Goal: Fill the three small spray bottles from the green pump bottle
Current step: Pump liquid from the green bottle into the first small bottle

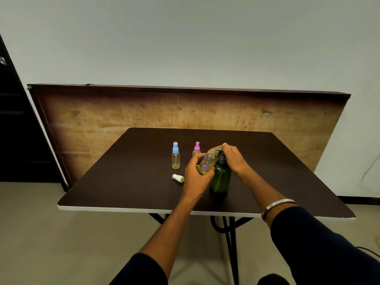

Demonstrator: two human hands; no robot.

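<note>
On the table point(115, 182), the pump bottle point(220, 179) is stood upright right of centre. Just to its left, a small bottle point(207, 163) is held tilted in the left hand point(196, 177), its mouth up against the pump spout, it seems. The pump top is covered by the right hand point(233, 159). Behind, two capped spray bottles point(175, 155) point(196, 148) are stood side by side. A loose spray cap point(178, 178) is laid on its side left of the left hand.

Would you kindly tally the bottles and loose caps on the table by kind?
Small spray bottles: 3 — blue-topped, pink-topped, and an uncapped one in the left hand
Green pump bottle: 1
Loose spray cap: 1
Total: 5
</note>
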